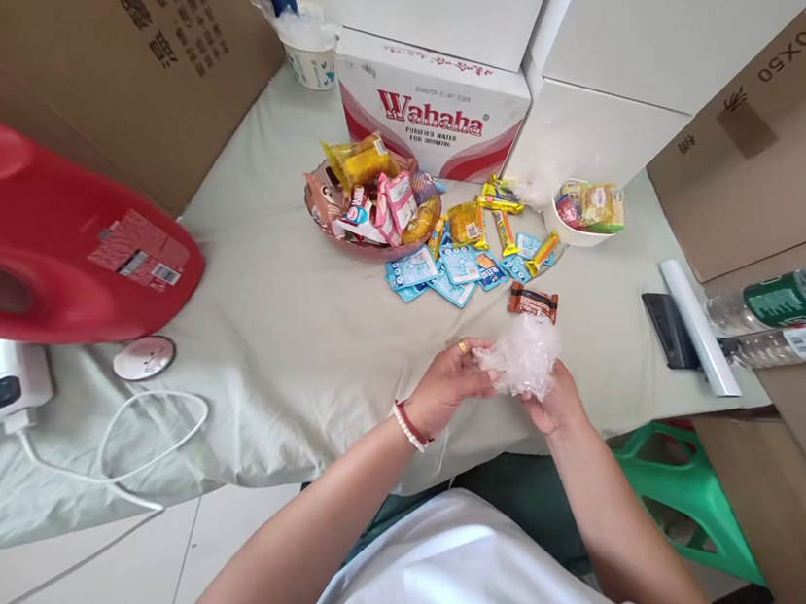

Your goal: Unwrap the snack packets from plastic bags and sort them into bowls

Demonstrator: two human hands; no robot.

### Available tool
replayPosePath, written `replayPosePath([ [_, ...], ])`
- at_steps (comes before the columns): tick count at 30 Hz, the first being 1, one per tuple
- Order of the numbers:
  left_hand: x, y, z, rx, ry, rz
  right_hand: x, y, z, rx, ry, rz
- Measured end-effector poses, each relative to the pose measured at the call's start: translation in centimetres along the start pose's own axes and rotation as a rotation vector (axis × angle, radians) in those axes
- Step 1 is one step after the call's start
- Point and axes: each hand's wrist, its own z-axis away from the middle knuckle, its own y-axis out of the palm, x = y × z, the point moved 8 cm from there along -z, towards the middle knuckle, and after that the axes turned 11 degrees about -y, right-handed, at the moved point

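Observation:
A crumpled clear plastic bag (527,357) is bunched up between my two hands near the front edge of the table. My left hand (453,384), wearing a ring and a beaded bracelet, is closed on the left side of it. Under its right side my right hand (556,401) is closed too, with some fingers hidden by the plastic. Just beyond the bag lies a brown wrapped snack (533,302). Farther off, blue sachets (454,271) and small yellow packets (504,231) are spread in front of a pink bowl (367,248) heaped with packaged snacks.
A white paper tub (582,233) with packets stands right of the sachets. Behind are a Wahaha carton (438,111) and a patterned cup (310,63). A big red jug (57,237) and white cable (150,397) occupy the left; plastic bottles (785,299) lie right, above a green stool (692,502).

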Motion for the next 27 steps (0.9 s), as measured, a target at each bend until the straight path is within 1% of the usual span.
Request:
replayPosePath([
  [2, -0.7, -1.2, 0.1, -0.097, 0.074, -0.071, 0.0, -0.2, -0.4, -0.028, -0.005, -0.019],
  [4, -1.7, -2.7, 0.5, -0.22, 0.158, -0.123, 0.2, -1.1, -1.0, -0.078, -0.019, -0.014],
  [5, -2.1, -3.3, 0.8, -0.26, 0.187, -0.141, 0.3, -1.7, -1.4, -0.091, -0.023, -0.001],
  [8, -2.6, -4.2, 1.3, -0.298, 0.219, -0.186, 0.4, -3.1, -2.5, -0.075, -0.005, 0.053],
  [10, -2.4, -4.6, 1.5, -0.318, 0.214, -0.208, 0.7, -3.7, -2.8, -0.063, -0.023, 0.128],
  [12, -2.0, -4.8, 1.4, -0.352, 0.208, -0.23, 1.9, -4.3, -2.5, -0.108, -0.132, 0.254],
  [14, -1.5, -5.0, 1.3, -0.388, 0.212, -0.249, 3.8, -4.3, -1.7, -0.153, -0.308, 0.383],
  [15, -1.4, -5.0, 1.2, -0.398, 0.214, -0.261, 4.6, -3.8, -1.2, -0.135, -0.388, 0.433],
  [16, -1.3, -5.0, 1.1, -0.404, 0.214, -0.277, 4.9, -3.0, -0.7, -0.081, -0.443, 0.477],
  [17, -1.2, -4.9, 1.2, -0.407, 0.212, -0.294, 4.8, -1.9, -0.3, 0.004, -0.469, 0.524],
  [19, -1.4, -5.0, 1.5, -0.409, 0.206, -0.331, 3.7, 0.1, 0.1, 0.193, -0.449, 0.637],
  [20, -1.5, -5.1, 1.8, -0.416, 0.206, -0.35, 2.9, 0.7, 0.0, 0.251, -0.42, 0.695],
  [21, -1.7, -5.3, 2.2, -0.424, 0.207, -0.368, 2.2, 0.8, -0.3, 0.271, -0.388, 0.73],
  [22, -1.8, -5.6, 2.7, -0.431, 0.207, -0.383, 1.9, 0.5, -0.8, 0.259, -0.357, 0.73],
  [24, -1.9, -6.6, 3.8, -0.449, 0.199, -0.409, 2.0, -0.7, -2.5, 0.204, -0.294, 0.639],
  [26, -1.7, -7.7, 4.9, -0.475, 0.191, -0.424, 3.2, -2.0, -4.9, 0.157, -0.242, 0.52],
  [27, -1.7, -8.2, 5.4, -0.488, 0.197, -0.436, 4.3, -2.6, -6.4, 0.133, -0.235, 0.493],
])
